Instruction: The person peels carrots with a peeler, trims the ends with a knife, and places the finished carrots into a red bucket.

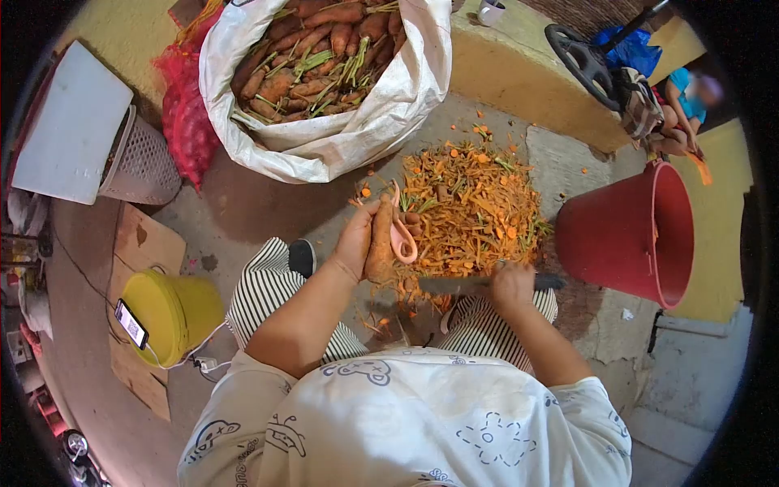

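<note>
My left hand [357,237] is wrapped around a thick, soil-brown carrot [379,247], held upright over the peelings. Against the carrot's right side, by the fingers, sits a pink looped piece [402,242] that looks like a tool handle. In my right hand [513,288] is a knife [454,285], gripped by its black handle, with the broad dark blade pointing left toward the carrot's lower end. A heap of orange peelings and carrot tops [471,211] covers the floor just beyond both hands.
A white sack [324,154] full of carrots stands ahead. To the right is a red bucket [604,231]; to the left, a yellow bucket [191,312] with a phone [131,325] on a cable. A red net bag [185,114] leans near a basket [142,170]. Another person [690,101] sits far right.
</note>
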Available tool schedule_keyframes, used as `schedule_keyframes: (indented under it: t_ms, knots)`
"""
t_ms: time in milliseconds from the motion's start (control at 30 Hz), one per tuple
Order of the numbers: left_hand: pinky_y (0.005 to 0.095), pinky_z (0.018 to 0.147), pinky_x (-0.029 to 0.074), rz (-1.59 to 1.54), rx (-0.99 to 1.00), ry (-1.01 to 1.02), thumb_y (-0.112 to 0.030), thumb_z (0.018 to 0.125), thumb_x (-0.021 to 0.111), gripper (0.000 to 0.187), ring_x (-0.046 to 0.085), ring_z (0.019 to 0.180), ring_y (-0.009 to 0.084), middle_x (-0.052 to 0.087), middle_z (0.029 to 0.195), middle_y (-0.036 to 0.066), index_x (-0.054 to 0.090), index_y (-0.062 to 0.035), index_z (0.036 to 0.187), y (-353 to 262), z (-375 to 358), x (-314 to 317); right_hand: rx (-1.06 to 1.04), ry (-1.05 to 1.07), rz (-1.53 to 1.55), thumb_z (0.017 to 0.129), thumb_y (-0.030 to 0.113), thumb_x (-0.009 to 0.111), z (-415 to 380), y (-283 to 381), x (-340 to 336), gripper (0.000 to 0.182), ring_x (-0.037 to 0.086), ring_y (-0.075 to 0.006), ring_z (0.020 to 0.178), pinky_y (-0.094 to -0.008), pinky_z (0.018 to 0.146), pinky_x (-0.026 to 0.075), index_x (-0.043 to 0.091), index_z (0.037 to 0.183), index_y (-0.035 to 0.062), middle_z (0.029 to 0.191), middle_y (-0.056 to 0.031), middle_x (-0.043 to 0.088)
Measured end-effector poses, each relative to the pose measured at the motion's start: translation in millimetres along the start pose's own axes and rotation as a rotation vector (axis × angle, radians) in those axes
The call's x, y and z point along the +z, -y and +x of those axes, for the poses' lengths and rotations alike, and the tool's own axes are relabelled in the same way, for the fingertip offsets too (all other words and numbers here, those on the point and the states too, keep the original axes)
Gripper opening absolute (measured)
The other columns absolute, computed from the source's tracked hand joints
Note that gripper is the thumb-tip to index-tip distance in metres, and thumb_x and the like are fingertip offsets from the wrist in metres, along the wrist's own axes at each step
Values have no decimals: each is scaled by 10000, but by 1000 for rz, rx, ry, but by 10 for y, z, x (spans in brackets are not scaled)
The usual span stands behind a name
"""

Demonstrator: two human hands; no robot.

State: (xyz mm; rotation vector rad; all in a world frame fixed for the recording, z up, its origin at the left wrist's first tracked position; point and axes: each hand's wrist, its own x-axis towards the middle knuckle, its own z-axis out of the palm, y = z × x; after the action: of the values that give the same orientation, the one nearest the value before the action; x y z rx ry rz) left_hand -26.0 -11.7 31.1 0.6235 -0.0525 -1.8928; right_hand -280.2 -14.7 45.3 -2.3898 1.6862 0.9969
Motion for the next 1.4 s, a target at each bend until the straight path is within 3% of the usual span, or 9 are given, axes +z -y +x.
schedule_keyframes:
  t_ms: [233, 400, 567, 633, 767, 867, 1067, 1200, 1400]
  knots:
    - [365, 664, 471, -12, 33, -5, -312, 826, 385, 327, 560, 762, 248, 545, 894, 153, 455, -18, 951, -31, 33, -103, 357, -347, 814, 796, 207, 474, -876, -480, 205, 232, 527, -399, 731, -454, 621, 407, 463, 828, -22, 774, -251, 542]
    - [376, 740, 452, -56, -55, 84, -326, 827, 348, 379, 538, 861, 285, 513, 1006, 194, 482, 12, 937, 38, 46, -69, 354, -106, 512, 779, 180, 495, -1196, -521, 541, 227, 529, -392, 656, -443, 558, 400, 462, 703, -31, 698, -241, 538]
    - [365, 766, 441, -30, -98, 192, -318, 824, 335, 412, 530, 893, 281, 501, 1038, 198, 474, 32, 991, 122, 93, -71, 288, -601, 497, 751, 234, 559, -958, -486, -17, 285, 532, -312, 549, -384, 503, 406, 457, 630, -3, 606, -191, 507]
    - [365, 766, 441, -3, -85, 139, -316, 823, 325, 424, 530, 895, 274, 500, 1044, 192, 472, 37, 1006, 198, 84, 9, 216, -438, 1004, 774, 251, 550, -695, -285, -90, 265, 527, -222, 518, -347, 480, 408, 472, 673, 18, 571, -113, 499]
    - [364, 772, 439, 37, -153, 162, -319, 824, 307, 458, 530, 895, 262, 507, 1041, 178, 450, 49, 1055, 306, 98, 6, 60, 419, 2142, 822, 248, 495, -216, 519, -312, 218, 468, -113, 480, -232, 431, 363, 493, 858, 32, 576, -23, 514]
    - [344, 747, 452, 76, -233, 253, -322, 825, 291, 484, 535, 869, 232, 523, 1019, 160, 430, 62, 1085, 308, 124, -143, -75, 523, 2017, 826, 239, 484, 61, 716, -465, 265, 497, -117, 502, -216, 453, 408, 489, 969, 16, 615, -35, 527]
    - [273, 553, 463, 325, -135, -13, -347, 856, 292, 435, 530, 627, 168, 545, 840, 112, 465, 20, 1014, 250, 157, -165, -62, -429, 1063, 775, 151, 560, 455, 246, -458, 225, 484, -105, 506, -234, 443, 406, 555, 934, -9, 681, -61, 575]
    - [284, 500, 441, 347, -184, -147, -344, 844, 376, 350, 510, 543, 157, 532, 673, 87, 494, -15, 861, 199, 109, -112, -229, -281, 1215, 731, 214, 611, 562, 254, -470, 322, 564, -220, 786, -293, 702, 439, 549, 939, -25, 869, -158, 582]
    - [297, 524, 454, 221, -16, -343, -387, 835, 406, 360, 511, 582, 172, 487, 712, 74, 465, -33, 857, -127, 35, -72, -103, 30, 1099, 754, 219, 574, 1004, 520, -307, 281, 573, -230, 750, -325, 664, 448, 547, 887, -28, 811, -174, 584]
